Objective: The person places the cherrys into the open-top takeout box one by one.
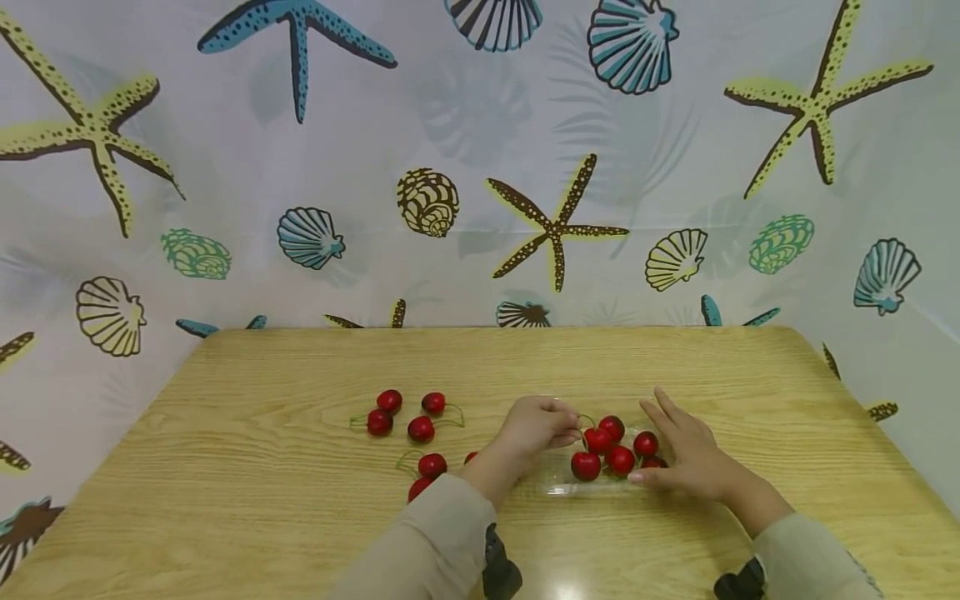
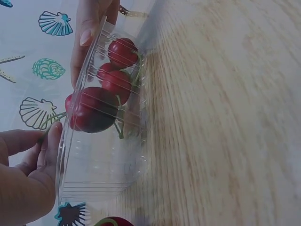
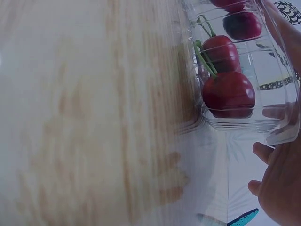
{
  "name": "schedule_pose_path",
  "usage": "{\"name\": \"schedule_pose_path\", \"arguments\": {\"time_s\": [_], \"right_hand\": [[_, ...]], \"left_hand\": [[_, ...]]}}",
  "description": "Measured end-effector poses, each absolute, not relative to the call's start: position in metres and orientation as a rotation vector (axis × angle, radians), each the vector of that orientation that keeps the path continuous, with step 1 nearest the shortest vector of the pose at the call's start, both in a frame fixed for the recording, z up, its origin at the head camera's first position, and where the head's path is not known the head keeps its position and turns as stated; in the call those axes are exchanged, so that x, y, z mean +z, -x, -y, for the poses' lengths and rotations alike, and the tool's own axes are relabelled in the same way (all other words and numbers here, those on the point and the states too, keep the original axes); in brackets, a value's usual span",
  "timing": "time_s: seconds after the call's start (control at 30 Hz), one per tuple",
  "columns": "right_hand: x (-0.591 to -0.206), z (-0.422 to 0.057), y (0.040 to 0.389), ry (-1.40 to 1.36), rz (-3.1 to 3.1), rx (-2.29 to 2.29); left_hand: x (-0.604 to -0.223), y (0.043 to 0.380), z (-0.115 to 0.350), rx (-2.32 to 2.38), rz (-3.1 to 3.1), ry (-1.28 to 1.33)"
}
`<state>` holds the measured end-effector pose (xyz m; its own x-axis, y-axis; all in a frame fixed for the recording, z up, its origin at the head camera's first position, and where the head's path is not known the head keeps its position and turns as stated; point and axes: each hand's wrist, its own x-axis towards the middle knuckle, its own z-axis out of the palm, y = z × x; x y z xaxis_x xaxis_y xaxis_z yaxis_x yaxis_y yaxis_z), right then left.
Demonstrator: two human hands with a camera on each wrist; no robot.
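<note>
My left hand is at the left part of a clear plastic box. Its thumb and fingers pinch a thin green cherry stem just over the rim. The stem leads to red cherries at that spot inside the box. Several more cherries with green stems are bunched toward the box's right half. My right hand rests at the right end, fingers spread, with the thumb by the near edge. In the right wrist view, cherries show through the box's ribbed wall.
Left of the box, loose cherries lie on the wooden table, including a pair and another pair. Closer in, more cherries are partly covered by my left sleeve. A shell-print cloth hangs behind the table.
</note>
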<state>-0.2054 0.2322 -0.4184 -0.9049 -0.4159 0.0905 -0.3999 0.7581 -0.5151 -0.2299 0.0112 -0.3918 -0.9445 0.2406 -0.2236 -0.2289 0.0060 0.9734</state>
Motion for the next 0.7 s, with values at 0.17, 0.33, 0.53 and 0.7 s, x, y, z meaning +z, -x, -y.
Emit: {"name": "schedule_pose_path", "arguments": {"time_s": [0.17,0.33,0.53,0.7], "right_hand": [[-0.4185,-0.2316,0.2054,0.679,-2.921,-0.838],[-0.4205,-0.2322,0.2061,0.680,-2.925,-0.816],[-0.4215,-0.2329,0.2066,0.691,-2.926,-0.801],[-0.4210,-0.2327,0.2071,0.691,-2.926,-0.796]], "left_hand": [[-0.3902,0.2317,-0.0146,1.921,-2.040,0.019],[-0.3894,0.2332,-0.0171,1.855,-2.063,0.042],[-0.3885,0.2334,-0.0193,1.801,-2.094,0.027],[-0.3867,0.2342,-0.0214,1.748,-2.126,0.024]]}}
